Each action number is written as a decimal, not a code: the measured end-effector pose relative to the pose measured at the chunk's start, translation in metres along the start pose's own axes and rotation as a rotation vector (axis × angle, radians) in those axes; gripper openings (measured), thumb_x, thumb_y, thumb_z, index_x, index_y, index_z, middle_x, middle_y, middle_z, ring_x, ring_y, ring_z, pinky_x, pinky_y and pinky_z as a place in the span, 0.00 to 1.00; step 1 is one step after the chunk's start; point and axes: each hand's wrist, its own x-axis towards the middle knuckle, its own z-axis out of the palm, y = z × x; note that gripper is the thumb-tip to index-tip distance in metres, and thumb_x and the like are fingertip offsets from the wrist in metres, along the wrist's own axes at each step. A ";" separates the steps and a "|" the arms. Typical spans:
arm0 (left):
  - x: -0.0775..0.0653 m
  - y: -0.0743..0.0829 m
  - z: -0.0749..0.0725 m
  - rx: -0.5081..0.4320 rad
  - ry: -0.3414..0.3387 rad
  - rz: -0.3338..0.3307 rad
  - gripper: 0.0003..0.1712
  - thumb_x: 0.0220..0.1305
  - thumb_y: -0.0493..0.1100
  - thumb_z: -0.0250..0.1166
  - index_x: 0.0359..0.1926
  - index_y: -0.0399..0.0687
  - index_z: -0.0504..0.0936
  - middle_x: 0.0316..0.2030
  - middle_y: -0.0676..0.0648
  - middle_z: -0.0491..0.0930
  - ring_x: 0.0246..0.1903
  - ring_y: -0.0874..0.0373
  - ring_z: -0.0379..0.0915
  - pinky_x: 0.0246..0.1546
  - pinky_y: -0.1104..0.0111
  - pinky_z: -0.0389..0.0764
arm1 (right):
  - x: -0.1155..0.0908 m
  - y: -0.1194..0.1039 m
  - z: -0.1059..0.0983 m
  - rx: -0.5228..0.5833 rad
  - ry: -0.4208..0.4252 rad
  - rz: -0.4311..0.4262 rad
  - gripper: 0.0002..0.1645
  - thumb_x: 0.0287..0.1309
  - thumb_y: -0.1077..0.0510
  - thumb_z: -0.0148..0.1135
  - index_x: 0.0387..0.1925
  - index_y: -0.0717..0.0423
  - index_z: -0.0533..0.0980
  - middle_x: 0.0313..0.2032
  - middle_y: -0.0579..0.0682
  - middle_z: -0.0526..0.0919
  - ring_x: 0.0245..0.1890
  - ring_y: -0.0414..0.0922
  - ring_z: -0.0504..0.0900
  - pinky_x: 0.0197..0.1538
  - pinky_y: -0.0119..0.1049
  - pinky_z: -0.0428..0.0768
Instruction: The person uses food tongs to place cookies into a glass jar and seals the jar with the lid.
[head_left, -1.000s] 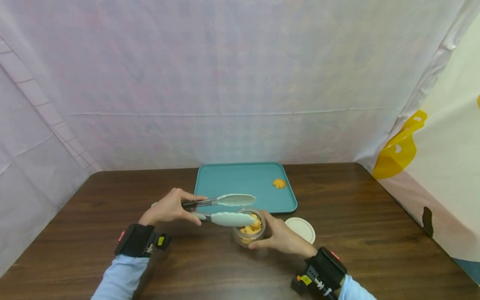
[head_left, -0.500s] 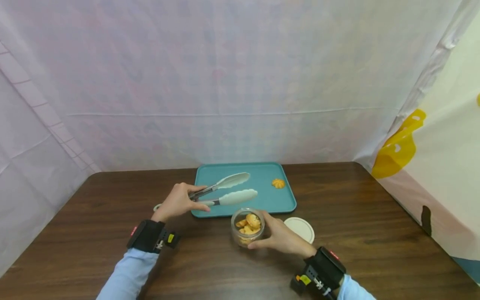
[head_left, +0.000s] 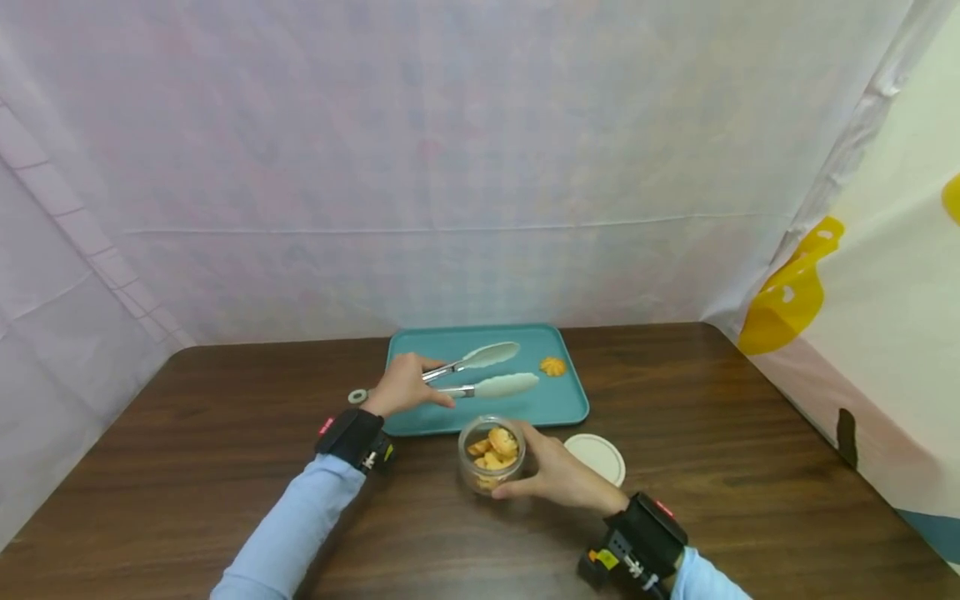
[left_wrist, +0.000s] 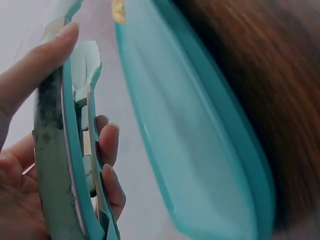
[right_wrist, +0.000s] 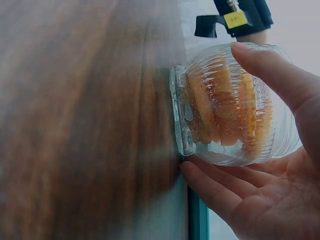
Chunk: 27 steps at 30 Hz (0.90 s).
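My left hand (head_left: pixel 406 385) grips a pair of tongs (head_left: pixel 491 355) by the handles, thumb on one arm and fingers curled round the other. The pale tips of the tongs are spread apart with nothing between them, above the teal tray (head_left: pixel 420 340). On the tray's right side lies one flower-shaped cookie (head_left: pixel 553 367). My right hand (head_left: pixel 558 472) holds a ribbed glass jar (right_wrist: pixel 227 107) from its right side, thumb and fingers around it. Several cookies (head_left: pixel 495 450) fill the jar, which stands upright and uncovered on the table.
A round white lid (head_left: pixel 596 457) lies on the brown wooden table (head_left: pixel 750 450), just right of the jar and partly behind my right hand. The tray sits at the table's back edge, against a hanging pale cloth (head_left: pixel 450 167).
My left hand has moved the tongs from over the jar forward and to the right, over the tray. The right hand and jar have stayed in place.
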 end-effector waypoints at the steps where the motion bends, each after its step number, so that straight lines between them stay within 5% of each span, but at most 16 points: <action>1: 0.003 0.001 0.002 0.011 0.002 0.003 0.37 0.35 0.48 0.75 0.50 0.36 0.77 0.39 0.36 0.80 0.27 0.54 0.74 0.30 0.69 0.71 | 0.000 0.000 0.000 0.002 -0.002 0.003 0.53 0.40 0.41 0.68 0.65 0.54 0.53 0.57 0.51 0.68 0.57 0.46 0.67 0.57 0.47 0.65; 3: 0.008 0.003 0.007 0.029 0.000 -0.003 0.38 0.34 0.48 0.76 0.49 0.38 0.77 0.46 0.37 0.77 0.40 0.48 0.75 0.39 0.64 0.75 | 0.000 0.000 0.000 0.007 -0.006 0.008 0.53 0.41 0.42 0.68 0.65 0.53 0.53 0.57 0.51 0.68 0.57 0.47 0.67 0.57 0.48 0.65; 7: 0.016 0.008 0.013 0.042 -0.016 -0.038 0.39 0.34 0.48 0.76 0.50 0.38 0.76 0.48 0.38 0.76 0.46 0.45 0.73 0.45 0.59 0.74 | -0.001 -0.001 -0.001 0.014 -0.011 0.014 0.53 0.41 0.41 0.68 0.65 0.52 0.53 0.57 0.51 0.68 0.57 0.47 0.67 0.56 0.48 0.65; 19: 0.034 0.019 0.026 0.150 -0.030 -0.086 0.39 0.31 0.49 0.77 0.49 0.39 0.78 0.46 0.40 0.77 0.40 0.47 0.76 0.39 0.62 0.76 | -0.001 -0.002 -0.001 -0.002 -0.011 0.013 0.52 0.41 0.41 0.67 0.64 0.52 0.54 0.58 0.51 0.68 0.57 0.47 0.67 0.56 0.47 0.66; 27: 0.045 0.030 0.029 0.140 -0.070 -0.097 0.38 0.33 0.48 0.77 0.49 0.38 0.77 0.48 0.39 0.76 0.38 0.48 0.76 0.35 0.64 0.77 | -0.001 -0.004 0.001 0.003 -0.015 0.011 0.50 0.42 0.41 0.67 0.64 0.52 0.55 0.57 0.50 0.69 0.56 0.45 0.68 0.56 0.45 0.66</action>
